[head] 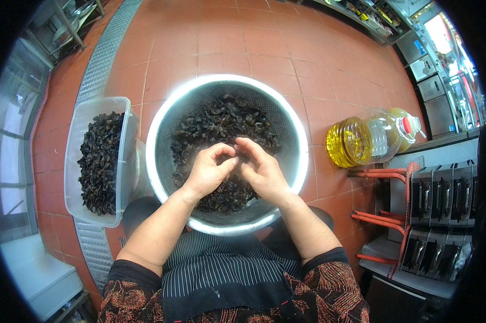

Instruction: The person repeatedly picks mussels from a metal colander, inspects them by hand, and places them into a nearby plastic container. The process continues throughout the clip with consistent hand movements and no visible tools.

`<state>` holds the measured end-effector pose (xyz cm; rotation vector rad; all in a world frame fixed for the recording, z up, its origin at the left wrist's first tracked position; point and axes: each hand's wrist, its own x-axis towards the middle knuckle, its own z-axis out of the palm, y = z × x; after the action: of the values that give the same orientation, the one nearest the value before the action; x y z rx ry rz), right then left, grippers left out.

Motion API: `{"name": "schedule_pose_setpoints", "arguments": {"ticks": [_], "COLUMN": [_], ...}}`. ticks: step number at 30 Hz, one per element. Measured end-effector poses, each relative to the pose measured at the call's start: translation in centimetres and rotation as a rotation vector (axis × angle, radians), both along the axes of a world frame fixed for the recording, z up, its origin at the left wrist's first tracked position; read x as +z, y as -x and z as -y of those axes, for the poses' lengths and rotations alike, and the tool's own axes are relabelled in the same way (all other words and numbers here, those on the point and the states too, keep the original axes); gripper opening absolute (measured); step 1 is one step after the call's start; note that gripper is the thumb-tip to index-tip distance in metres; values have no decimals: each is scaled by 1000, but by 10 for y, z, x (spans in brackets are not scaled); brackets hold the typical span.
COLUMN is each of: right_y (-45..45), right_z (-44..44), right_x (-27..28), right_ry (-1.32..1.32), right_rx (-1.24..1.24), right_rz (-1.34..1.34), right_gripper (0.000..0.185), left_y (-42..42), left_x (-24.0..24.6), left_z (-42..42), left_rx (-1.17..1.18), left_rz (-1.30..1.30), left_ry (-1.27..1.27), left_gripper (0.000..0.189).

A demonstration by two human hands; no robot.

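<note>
A large metal colander [293, 117] with a perforated wall sits in front of me, between my knees. Dark wood ear mushrooms [227, 121] cover much of its inside. My left hand [210, 167] and my right hand [265, 171] meet over the middle of this heap, thumbs and forefingers curled towards each other. They appear to pinch a small dark piece of wood ear at the fingertips, mostly hidden by the fingers. Left of the colander, a translucent plastic tub [73, 177] holds more wood ear mushrooms [101, 161].
Plastic oil bottles [348, 141] stand on the red tiled floor [222, 36] to the right. Below them is a red-framed rack [406, 194] with metal-handled dark items. A metal drain grate [105, 60] runs along the left. Shelving [372, 24] lines the far right.
</note>
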<state>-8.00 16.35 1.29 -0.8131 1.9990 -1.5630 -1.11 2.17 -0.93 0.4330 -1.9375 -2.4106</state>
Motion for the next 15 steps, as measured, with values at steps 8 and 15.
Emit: {"name": "schedule_pose_setpoints", "arguments": {"ticks": [8,15], "right_y": [15,18], "right_z": [-7,-7], "right_x": [5,15], "right_ry": [-93,-24], "right_rx": [37,6], "right_rz": [326,486], "right_gripper": [25,19], "left_y": [-2,-1], "left_x": [-2,2], "left_z": [-2,7], "left_rx": [40,63], "left_rz": [-136,22], "left_ry": [69,-350], "left_gripper": [10,11]}}
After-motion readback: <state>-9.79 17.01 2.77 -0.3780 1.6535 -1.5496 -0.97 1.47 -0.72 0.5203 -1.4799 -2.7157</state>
